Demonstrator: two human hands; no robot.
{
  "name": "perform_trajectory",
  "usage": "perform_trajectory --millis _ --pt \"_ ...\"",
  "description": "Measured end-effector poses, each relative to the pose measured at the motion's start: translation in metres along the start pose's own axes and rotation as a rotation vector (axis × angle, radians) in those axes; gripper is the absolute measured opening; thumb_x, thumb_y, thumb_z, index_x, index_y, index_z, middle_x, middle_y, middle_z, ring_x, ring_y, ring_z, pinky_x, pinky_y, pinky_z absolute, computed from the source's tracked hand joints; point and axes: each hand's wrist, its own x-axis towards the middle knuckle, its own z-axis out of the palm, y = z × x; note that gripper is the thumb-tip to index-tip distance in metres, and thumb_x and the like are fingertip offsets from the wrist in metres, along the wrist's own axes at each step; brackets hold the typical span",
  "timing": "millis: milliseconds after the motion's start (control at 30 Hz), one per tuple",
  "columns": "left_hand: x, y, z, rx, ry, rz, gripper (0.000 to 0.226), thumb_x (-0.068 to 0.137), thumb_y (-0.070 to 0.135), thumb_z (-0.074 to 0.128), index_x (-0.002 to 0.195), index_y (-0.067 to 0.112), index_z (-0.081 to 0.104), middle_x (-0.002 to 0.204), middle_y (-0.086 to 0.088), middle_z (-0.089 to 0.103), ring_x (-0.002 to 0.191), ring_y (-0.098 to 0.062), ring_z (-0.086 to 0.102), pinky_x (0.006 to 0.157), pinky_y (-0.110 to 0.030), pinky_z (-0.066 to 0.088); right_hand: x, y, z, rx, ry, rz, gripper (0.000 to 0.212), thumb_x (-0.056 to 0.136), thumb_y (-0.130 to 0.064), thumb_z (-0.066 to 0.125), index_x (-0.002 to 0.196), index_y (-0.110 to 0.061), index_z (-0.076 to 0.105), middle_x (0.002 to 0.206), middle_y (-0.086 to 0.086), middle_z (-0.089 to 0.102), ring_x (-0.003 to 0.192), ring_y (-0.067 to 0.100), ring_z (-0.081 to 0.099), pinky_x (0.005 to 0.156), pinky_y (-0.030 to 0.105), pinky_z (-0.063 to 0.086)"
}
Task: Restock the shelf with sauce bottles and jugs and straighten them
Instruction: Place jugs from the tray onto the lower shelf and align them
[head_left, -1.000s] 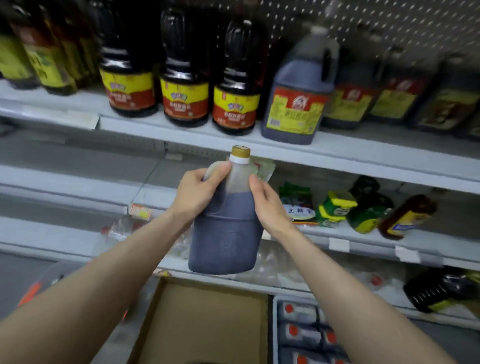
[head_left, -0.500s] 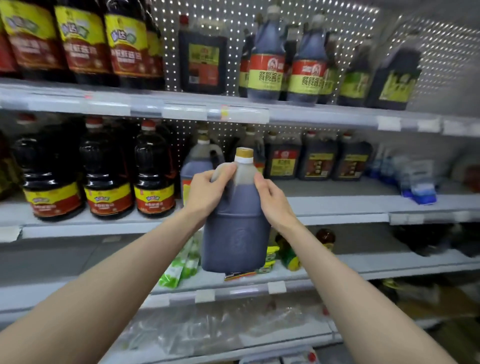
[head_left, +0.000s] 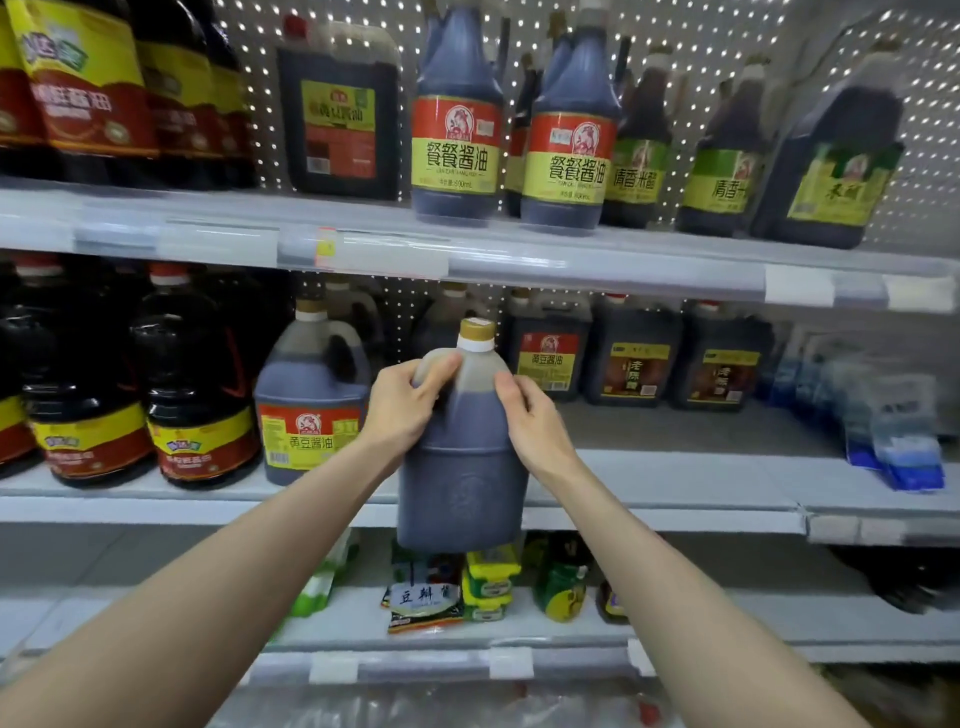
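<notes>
I hold a large jug of dark sauce (head_left: 462, 478) with a gold cap upright in front of the middle shelf (head_left: 649, 493), its plain back toward me. My left hand (head_left: 408, 410) grips its handle and shoulder on the left. My right hand (head_left: 535, 426) clasps its right shoulder. The jug's base hangs below the shelf's front edge. A matching jug with a red and yellow label (head_left: 311, 400) stands on the shelf just to the left.
Round dark bottles (head_left: 197, 395) fill the middle shelf's left side. Square jugs (head_left: 631, 358) stand at its back right, blue packets (head_left: 893, 426) further right. Tall bottles (head_left: 457, 130) line the upper shelf. Small jars and packets (head_left: 488, 582) sit on the lower shelf.
Both hands have lifted the jug from above the cardboard box on the floor up to the middle shelf's height. My view has tilted upward along the shelves.
</notes>
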Motion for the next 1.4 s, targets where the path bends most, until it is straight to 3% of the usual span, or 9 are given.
perform_trajectory --millis 133,267,500,667,800,967,1067,1267,1400 --pt "0.023 -0.012 0.018 0.021 0.042 -0.017 0.072 0.069 0.076 0.057 0.092 0.009 0.072 0.093 -0.019 0.071 0.078 -0.011 0.056 0.081 -0.049 0.052 0.037 0.022 -0.004 0.013 -0.038 -0.008 0.048 0.093 -0.062 0.039 0.115 -0.023 0.057 0.113 -0.001 0.063 0.105 0.015 0.058 0.092 0.036 0.047" --pt "0.041 -0.021 0.024 0.085 0.092 -0.002 0.067 0.077 0.063 0.058 0.073 -0.004 0.061 0.066 -0.003 0.053 0.068 -0.009 0.043 0.061 -0.033 0.039 0.06 0.036 0.001 0.036 -0.064 0.0 0.05 0.094 -0.059 0.04 0.114 -0.018 0.058 0.114 0.002 0.064 0.106 0.017 0.058 0.09 0.035 0.046" --pt "0.071 -0.039 0.019 0.221 0.182 0.02 0.046 0.091 0.033 0.062 0.055 0.01 0.043 0.054 0.0 0.037 0.052 -0.005 0.032 0.05 -0.025 0.029 0.087 0.039 0.016 0.025 -0.063 -0.01 0.057 0.095 -0.056 0.041 0.132 -0.015 0.052 0.125 0.008 0.062 0.116 0.022 0.056 0.089 0.028 0.041" --pt "0.078 -0.047 0.016 0.155 0.17 0.05 0.019 0.093 0.026 0.06 0.085 0.01 0.067 0.08 0.0 0.067 0.063 0.011 0.054 0.064 -0.014 0.044 0.102 0.044 0.026 -0.005 -0.055 -0.018 0.053 0.096 -0.052 0.042 0.138 -0.02 0.048 0.125 0.012 0.063 0.117 0.028 0.056 0.088 0.028 0.041" --pt "0.082 -0.054 0.012 0.103 0.175 0.049 0.014 0.094 0.023 0.058 0.094 0.013 0.068 0.088 0.001 0.068 0.075 0.005 0.058 0.067 -0.008 0.044 0.105 0.045 0.035 0.034 -0.055 0.002 0.053 0.096 -0.053 0.041 0.137 -0.021 0.049 0.127 0.008 0.062 0.118 0.026 0.054 0.088 0.026 0.038" --pt "0.085 -0.065 0.008 0.069 0.117 -0.015 0.013 0.097 0.027 0.054 0.098 0.02 0.064 0.094 0.003 0.069 0.089 -0.007 0.061 0.081 -0.022 0.047 0.104 0.041 0.036 0.059 -0.065 0.043 0.052 0.097 -0.051 0.04 0.14 -0.022 0.046 0.131 0.004 0.059 0.121 0.022 0.052 0.087 0.02 0.033" --pt "0.078 -0.063 0.007 0.076 0.13 -0.005 0.014 0.099 0.027 0.051 0.102 0.015 0.058 0.095 0.001 0.065 0.092 -0.01 0.057 0.078 -0.017 0.043 0.101 0.039 0.036 0.045 -0.068 0.052 0.055 0.097 -0.053 0.037 0.144 -0.023 0.041 0.135 0.004 0.056 0.124 0.023 0.05 0.091 0.022 0.033" --pt "0.056 -0.067 0.001 0.056 0.081 -0.165 0.033 0.103 0.035 0.036 0.106 0.011 0.058 0.106 -0.004 0.061 0.101 -0.015 0.054 0.087 -0.026 0.037 0.058 0.043 0.042 0.069 -0.049 0.108 0.062 0.099 -0.053 0.032 0.153 -0.028 0.016 0.159 -0.003 0.02 0.146 0.017 0.02 0.119 0.038 0.019" --pt "0.049 -0.067 -0.009 0.058 -0.011 -0.208 0.043 0.103 0.04 0.032 0.129 0.013 0.054 0.129 0.002 0.056 0.12 -0.011 0.048 0.1 -0.026 0.034 0.023 0.036 0.05 0.164 -0.058 0.142 0.058 0.101 -0.05 0.027 0.153 -0.035 0.006 0.161 -0.009 -0.008 0.148 0.009 -0.001 0.115 0.027 0.005"
